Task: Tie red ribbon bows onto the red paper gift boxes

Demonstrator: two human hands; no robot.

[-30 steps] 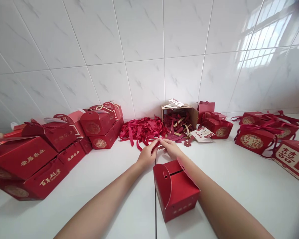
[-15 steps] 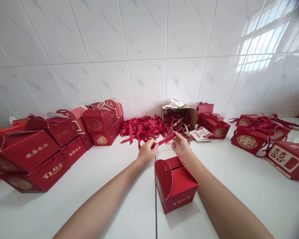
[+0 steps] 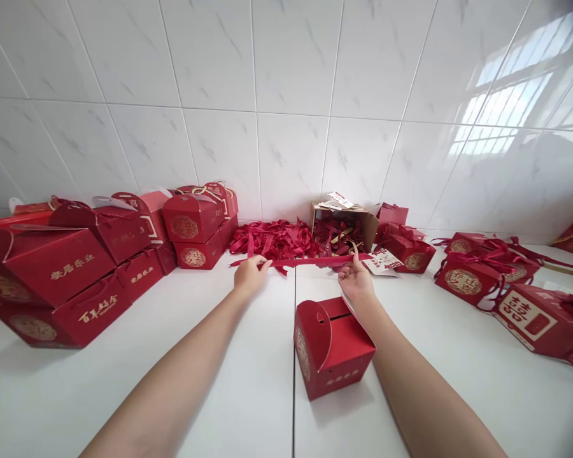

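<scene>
A dark red ribbon [image 3: 310, 261] stretches nearly straight between my two hands, above the white table. My left hand [image 3: 251, 273] pinches it near one end, and a short tail sticks out past the fingers. Toward the other end, my right hand [image 3: 356, 277] grips the ribbon between thumb and fingers. Just in front of my right wrist stands a red gift box [image 3: 337, 353] with rounded flaps and a slot along its top. Behind my left hand lies a heap of red ribbons [image 3: 277, 238].
An open carton [image 3: 370, 226] on its side holds more ribbons, with printed cards [image 3: 384, 261] by it. Stacked red boxes [image 3: 71, 267] line the left. Ribbon-tied boxes [image 3: 468, 277] stand at the right. A tiled wall [image 3: 291, 152] closes off the back.
My hands have moved apart, left hand leftward and right hand slightly rightward, drawing the ribbon out to a longer stretch. The view has shifted slightly; the gift box stays in place.
</scene>
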